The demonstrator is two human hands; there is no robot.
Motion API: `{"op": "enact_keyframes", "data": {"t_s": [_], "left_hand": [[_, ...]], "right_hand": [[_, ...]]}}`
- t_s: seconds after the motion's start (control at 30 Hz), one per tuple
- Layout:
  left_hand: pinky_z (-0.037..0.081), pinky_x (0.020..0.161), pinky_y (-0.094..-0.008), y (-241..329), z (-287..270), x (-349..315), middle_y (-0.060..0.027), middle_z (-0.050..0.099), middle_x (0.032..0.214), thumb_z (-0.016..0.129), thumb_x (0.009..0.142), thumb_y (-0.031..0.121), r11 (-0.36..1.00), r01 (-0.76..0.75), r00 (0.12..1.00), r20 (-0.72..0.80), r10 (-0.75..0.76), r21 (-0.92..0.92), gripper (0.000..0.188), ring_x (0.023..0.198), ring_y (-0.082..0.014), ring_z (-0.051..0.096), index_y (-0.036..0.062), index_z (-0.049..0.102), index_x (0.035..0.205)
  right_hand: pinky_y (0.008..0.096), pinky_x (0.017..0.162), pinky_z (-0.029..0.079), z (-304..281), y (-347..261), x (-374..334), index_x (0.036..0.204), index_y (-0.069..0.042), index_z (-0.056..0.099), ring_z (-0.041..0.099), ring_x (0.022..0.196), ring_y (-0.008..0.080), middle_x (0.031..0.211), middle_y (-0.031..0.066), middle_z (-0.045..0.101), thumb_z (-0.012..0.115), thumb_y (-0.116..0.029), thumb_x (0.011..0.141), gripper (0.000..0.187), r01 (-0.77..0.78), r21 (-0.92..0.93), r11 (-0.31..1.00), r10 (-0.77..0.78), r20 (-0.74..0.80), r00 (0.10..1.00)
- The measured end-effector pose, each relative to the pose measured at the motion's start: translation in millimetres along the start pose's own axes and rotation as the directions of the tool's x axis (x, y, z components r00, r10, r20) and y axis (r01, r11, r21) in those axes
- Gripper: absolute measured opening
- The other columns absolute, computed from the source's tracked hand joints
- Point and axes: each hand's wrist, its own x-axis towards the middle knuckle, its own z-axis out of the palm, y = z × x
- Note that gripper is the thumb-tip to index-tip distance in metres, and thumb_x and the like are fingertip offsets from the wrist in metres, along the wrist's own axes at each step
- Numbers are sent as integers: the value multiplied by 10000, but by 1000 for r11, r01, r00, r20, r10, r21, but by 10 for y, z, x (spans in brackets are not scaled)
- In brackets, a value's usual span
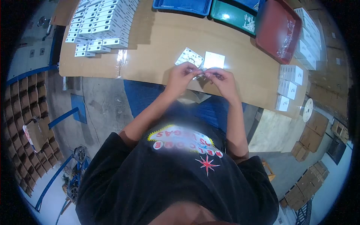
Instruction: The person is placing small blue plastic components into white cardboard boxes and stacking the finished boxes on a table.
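Nearest us is our own black printed shirt (176, 176), with both forearms reaching forward over it to the edge of the cardboard-covered table (157, 41). From there, large to small: a broad stack of white boxes (101, 22) at the far left of the table, a red tray (277, 28), a green tray (232, 15) and a blue tray (182, 5) along the far edge, a few small white boxes (289, 80) at the right, then a printed white card (189, 57) and a plain white card (214, 60) lying just beyond our hands.

Our left hand (182, 77) and right hand (224, 80) meet over the near edge, fingers closed in a pinch on a small clear plastic packet (202, 72) held between them, just above the table. What is inside we cannot tell.

To do this well, we judge it best to keep both pinches near the packet's edges, hold it low over the table so anything that slips lands on the cardboard, and work the film gently rather than tugging.
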Motion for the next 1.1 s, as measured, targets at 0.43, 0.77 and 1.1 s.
{"op": "enact_keyframes", "data": {"t_s": [0.43, 0.77, 1.1], "left_hand": [[349, 1054, -497, -83, -64, -60, -119, 547, 1285, 899, 647, 545, 610, -95, 897, -198, 394, 786, 966, 1236, -330, 490, 84, 504, 1398], [292, 1130, -502, -87, -393, 236, -121, 531, 1409, 822, 690, 220, 602, -283, 913, 18, 407, 747, 823, 1313, -327, 483, 94, 489, 1432], [289, 1186, -489, 42, -430, 175, -192, 460, 1504, 781, 733, 160, 577, -403, 882, 132, 453, 710, 853, 1365, -384, 455, 94, 441, 1512]], "right_hand": [[218, 670, 487, -111, 3, 9, 1047, -15, 752, 593, 733, 58, 885, -9, 713, 701, -83, 977, 110, 12, -6, 1000, -13, -164, 986], [218, 682, 490, -154, 85, -20, 1050, -16, 754, 601, 753, 58, 911, -5, 722, 694, -61, 974, 107, 5, 15, 1000, -2, -176, 984], [233, 712, 510, -147, 92, 7, 1062, -22, 751, 622, 793, 65, 959, 8, 739, 691, -73, 981, 113, 14, 18, 1000, -11, -162, 987]]}}
